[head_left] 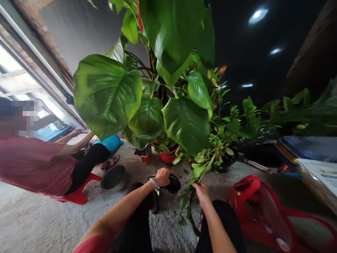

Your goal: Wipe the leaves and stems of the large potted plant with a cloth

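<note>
My left hand [162, 176] is closed in a fist at a black bowl-shaped container [173, 184], seemingly gripping its rim; the fingers' undersides are hidden. A light band circles that wrist. Fingers of my right hand [202, 195] pinch a leafy green stem [209, 165], whose lower end hangs down between my knees. The stem leans out from a bushy small-leaved plant [223, 140]. Behind my hands rises a large broad-leaved plant [186, 121], with a red pot [168, 156] at its base.
At the left a person in a red shirt [39, 161] sits on a red plastic stool [81, 193], near a grey basin [114, 178]. To my right lies a red bag [259, 207]. Stacked flat items and papers [319, 172] stand farther right on the rough concrete floor [168, 232].
</note>
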Demonstrator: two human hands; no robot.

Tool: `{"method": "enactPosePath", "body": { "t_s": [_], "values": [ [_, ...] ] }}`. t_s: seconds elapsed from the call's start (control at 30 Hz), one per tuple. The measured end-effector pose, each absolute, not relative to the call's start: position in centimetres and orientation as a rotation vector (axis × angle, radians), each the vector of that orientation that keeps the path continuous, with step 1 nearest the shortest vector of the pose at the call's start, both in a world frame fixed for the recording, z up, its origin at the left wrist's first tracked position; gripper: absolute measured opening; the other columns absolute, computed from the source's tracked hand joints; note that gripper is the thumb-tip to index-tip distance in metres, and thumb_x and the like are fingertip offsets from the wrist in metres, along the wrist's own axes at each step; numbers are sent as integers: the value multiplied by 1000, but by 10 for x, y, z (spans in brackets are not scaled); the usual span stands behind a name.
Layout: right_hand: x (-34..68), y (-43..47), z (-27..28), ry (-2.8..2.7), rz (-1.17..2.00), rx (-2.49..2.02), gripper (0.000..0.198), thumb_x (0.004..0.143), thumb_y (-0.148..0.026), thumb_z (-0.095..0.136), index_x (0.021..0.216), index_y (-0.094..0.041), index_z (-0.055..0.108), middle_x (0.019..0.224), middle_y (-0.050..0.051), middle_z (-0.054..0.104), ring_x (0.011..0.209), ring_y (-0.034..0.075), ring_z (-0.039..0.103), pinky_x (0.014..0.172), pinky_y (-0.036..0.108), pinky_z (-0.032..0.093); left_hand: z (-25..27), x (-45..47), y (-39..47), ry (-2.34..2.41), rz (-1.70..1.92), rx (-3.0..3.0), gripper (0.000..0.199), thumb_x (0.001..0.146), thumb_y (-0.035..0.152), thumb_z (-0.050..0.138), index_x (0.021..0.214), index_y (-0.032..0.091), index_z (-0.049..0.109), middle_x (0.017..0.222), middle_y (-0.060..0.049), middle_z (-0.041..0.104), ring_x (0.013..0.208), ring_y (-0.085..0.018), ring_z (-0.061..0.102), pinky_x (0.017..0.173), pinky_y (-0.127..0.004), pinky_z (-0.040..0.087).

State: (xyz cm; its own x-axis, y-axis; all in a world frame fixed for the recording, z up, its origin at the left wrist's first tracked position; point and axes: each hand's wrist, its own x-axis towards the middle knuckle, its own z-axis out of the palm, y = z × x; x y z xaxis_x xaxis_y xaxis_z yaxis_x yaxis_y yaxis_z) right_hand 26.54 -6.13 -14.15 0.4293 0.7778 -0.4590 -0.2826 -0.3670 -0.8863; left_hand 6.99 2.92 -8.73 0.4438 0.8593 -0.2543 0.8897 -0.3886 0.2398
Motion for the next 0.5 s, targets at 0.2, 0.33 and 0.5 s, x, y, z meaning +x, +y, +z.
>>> {"method": "enactPosePath", "body": {
  "t_s": [0.2,0.33,0.5],
  "values": [
    [262,-60,-138,-453,1243,-1595,12,52,-32,60,58,-22,60,44,-2,56,45,16,52,42,26,35,1,45,68,1675,1120,2360,24,65,8,57,86,19,64,90,-5,66,92,-22,60,82,-33,50],
    [254,-58,-137,-446,1226,-1616,12,54,-32,59,60,-22,59,45,-2,57,44,16,53,42,25,33,12,65,99,1744,1146,2327,33,61,3,57,90,18,64,98,-8,66,101,-25,59,86,-35,49],
    [256,-60,-141,-439,1186,-1624,12,54,-33,61,60,-22,59,46,-2,56,44,16,52,42,26,34,-38,37,59,1639,220,2278,39,55,0,55,86,19,68,90,-6,69,91,-23,65,75,-28,48]
  ]
}}
